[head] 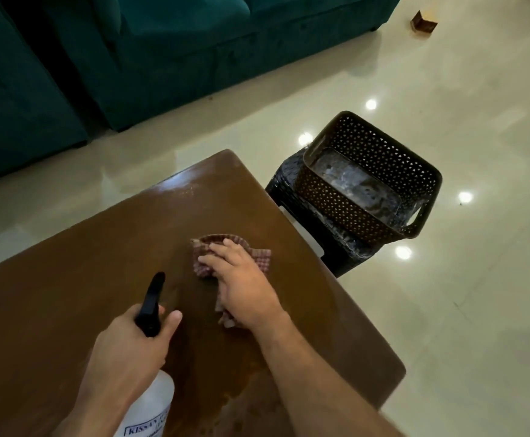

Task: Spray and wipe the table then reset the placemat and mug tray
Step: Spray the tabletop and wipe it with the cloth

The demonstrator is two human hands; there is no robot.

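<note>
- right hand (241, 287) lies flat on the checked cloth (226, 257), fingers straight and slightly spread; cloth shows beyond the fingertips and under the palm, on the wooden table (84, 263).
- left hand (131, 345) grips the spray bottle (150, 402), fingers curled round its black nozzle head.

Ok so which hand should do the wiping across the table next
Right. The right hand already lies flat on the checked cloth on the wooden table, fingers spread, so it can probably just push. The left hand is occupied gripping the spray bottle.
</note>
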